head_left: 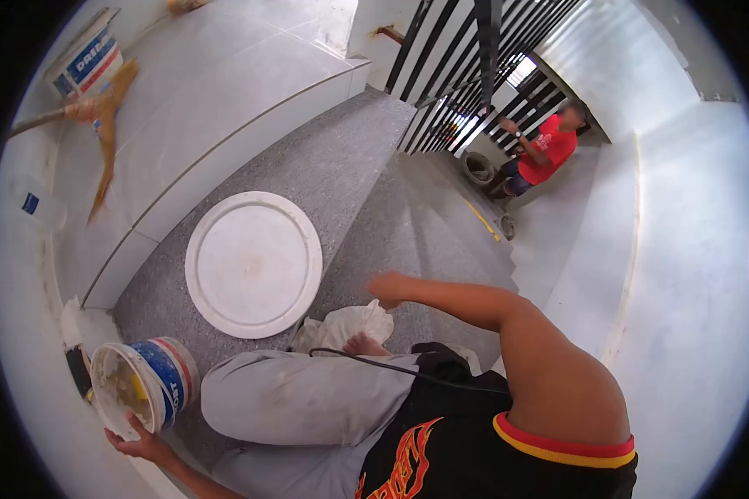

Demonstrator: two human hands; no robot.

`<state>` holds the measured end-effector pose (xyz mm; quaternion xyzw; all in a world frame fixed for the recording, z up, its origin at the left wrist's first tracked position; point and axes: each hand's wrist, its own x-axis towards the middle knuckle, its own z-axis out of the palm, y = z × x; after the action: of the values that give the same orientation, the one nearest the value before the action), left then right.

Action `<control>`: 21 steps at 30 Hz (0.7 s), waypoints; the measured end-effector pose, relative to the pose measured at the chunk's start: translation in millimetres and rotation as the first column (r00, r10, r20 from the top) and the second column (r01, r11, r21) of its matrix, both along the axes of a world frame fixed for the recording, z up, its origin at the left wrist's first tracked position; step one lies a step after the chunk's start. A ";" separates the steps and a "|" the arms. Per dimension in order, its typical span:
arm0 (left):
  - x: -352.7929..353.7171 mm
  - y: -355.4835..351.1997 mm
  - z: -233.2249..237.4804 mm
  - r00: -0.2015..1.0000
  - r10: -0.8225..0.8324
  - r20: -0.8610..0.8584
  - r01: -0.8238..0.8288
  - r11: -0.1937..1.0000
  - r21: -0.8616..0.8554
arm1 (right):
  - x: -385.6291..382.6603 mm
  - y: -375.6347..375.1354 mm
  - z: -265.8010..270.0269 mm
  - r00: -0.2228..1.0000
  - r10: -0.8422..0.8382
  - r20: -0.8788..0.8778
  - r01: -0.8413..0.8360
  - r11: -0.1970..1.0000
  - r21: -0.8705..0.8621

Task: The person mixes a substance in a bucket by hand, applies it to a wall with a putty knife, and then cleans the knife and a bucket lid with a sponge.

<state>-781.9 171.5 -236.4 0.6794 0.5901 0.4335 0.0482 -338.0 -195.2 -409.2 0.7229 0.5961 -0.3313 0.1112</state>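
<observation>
My left hand grips the rim of a white plastic bucket with a blue and red label, tilted on the step beside my knee. Inside the bucket are pale residue and a yellow thing whose kind I cannot make out. My right hand is smeared by motion, just above a crumpled whitish sack by my bare foot; its fingers do not show clearly. A round white lid lies flat on the grey step in front of me.
A broom lies by another labelled bucket on the tiled landing. Black railings border the stairs. A person in a red shirt is lower down, near a dark tub. A dark cable crosses my lap.
</observation>
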 end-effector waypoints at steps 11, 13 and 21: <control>0.4 0.9 -4.5 0.983 -0.128 0.133 0.138 0.988 -0.074 | -60.2 -21.9 -57.2 0.818 -0.550 -0.167 0.551 0.833 -0.046; 0.2 3.8 -9.7 0.975 -0.127 0.181 0.141 0.988 -0.067 | -53.2 -19.6 -56.3 0.857 -0.503 -0.110 0.508 0.861 0.022; 10.2 -1.7 -8.1 0.921 -0.120 0.370 0.159 0.985 -0.074 | -83.3 -6.1 -48.9 0.836 -0.536 -0.117 0.529 0.844 -0.090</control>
<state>-771.7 169.8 -244.5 0.6242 0.5425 0.5163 0.2224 -421.3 -201.3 -458.1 0.8322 0.3687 -0.4141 -0.0072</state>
